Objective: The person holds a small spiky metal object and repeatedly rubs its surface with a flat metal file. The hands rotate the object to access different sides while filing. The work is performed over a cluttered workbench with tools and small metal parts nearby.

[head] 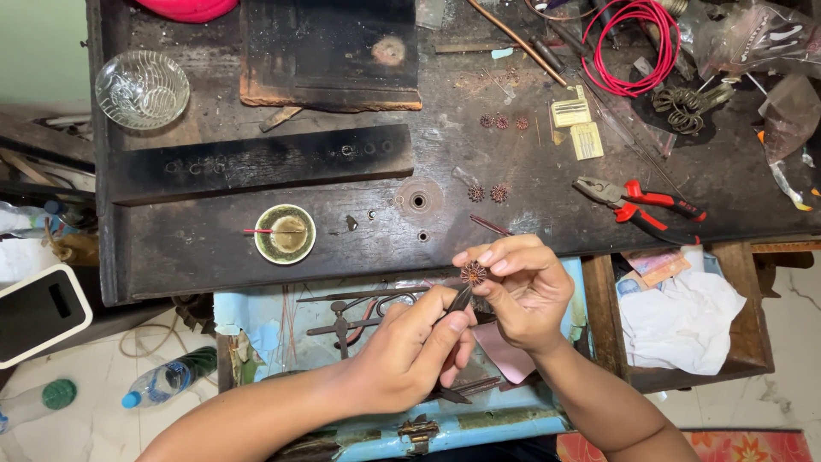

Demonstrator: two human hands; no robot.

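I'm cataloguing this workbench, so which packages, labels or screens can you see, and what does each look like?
Clear plastic bags: bench's far right corner, crumpled, transparent.
Two small cards: centre-right of the bench, pale yellow, rectangular.
Plastic bottle: on the floor, lower left, clear with a blue cap.
No screens in view.

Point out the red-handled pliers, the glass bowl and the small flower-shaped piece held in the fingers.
Red-handled pliers (pixel 643 204): head view, on the pivot end of the handles.
Glass bowl (pixel 142 88): head view, on the bowl's middle.
Flower-shaped piece (pixel 473 273): head view, on its centre, at the right hand's fingertips.
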